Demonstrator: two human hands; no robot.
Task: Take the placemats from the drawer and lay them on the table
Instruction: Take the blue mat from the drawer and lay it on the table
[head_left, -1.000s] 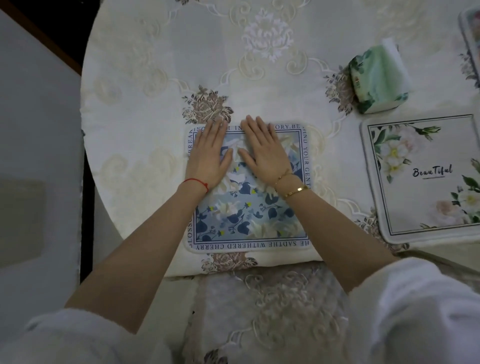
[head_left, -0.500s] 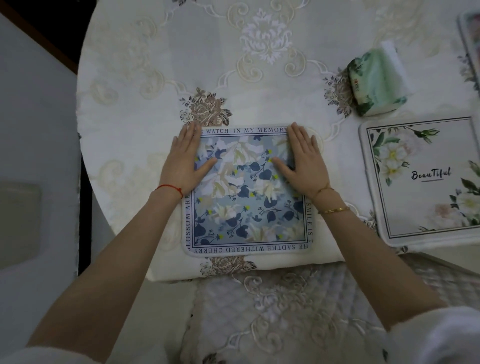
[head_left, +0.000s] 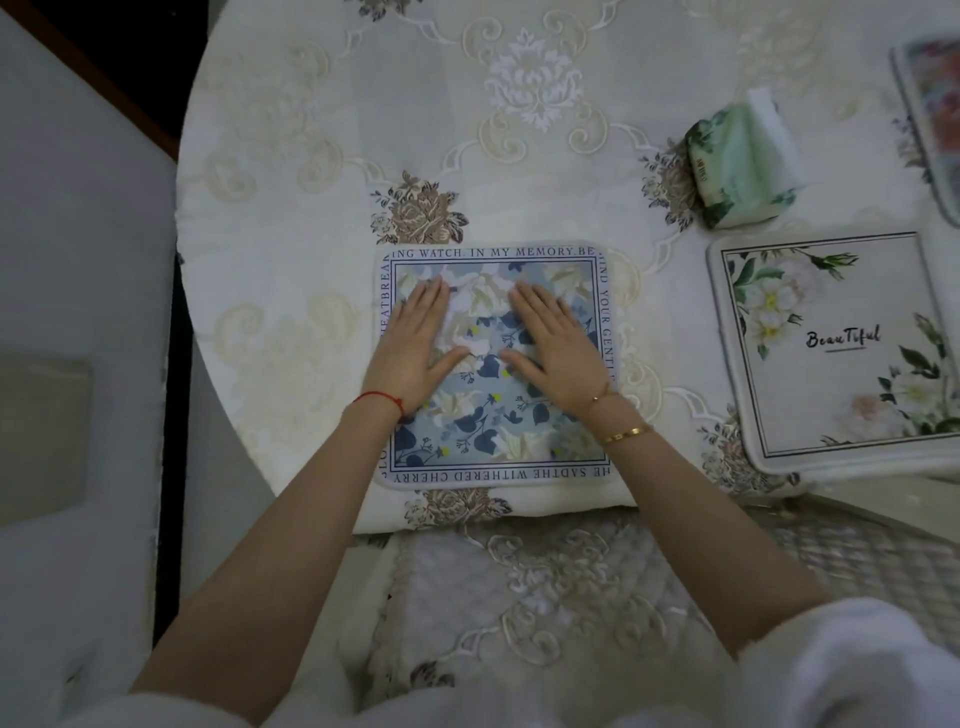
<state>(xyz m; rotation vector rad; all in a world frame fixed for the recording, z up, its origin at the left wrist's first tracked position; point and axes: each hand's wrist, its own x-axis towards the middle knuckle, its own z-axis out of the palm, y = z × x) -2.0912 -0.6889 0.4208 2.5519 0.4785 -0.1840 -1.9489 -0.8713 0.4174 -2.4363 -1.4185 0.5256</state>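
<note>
A blue floral placemat (head_left: 483, 436) with lettering round its border lies flat near the front edge of the round table (head_left: 311, 218). My left hand (head_left: 418, 348) and my right hand (head_left: 556, 348) rest palm-down on its middle, fingers together and pointing away, holding nothing. A white placemat (head_left: 831, 395) printed with flowers and the word "Beautiful" lies flat to the right. A third mat (head_left: 930, 114) shows partly at the right edge. No drawer is in view.
A green tissue pack (head_left: 743, 161) sits behind the white placemat. An embroidered cream cloth covers the table. A quilted chair seat (head_left: 519, 597) is below the table's front edge. A pale wall and a dark gap lie at the left.
My hands slid outward from the mat's middle to its left and right edges, then came back inward onto its middle. The placemats have not moved.
</note>
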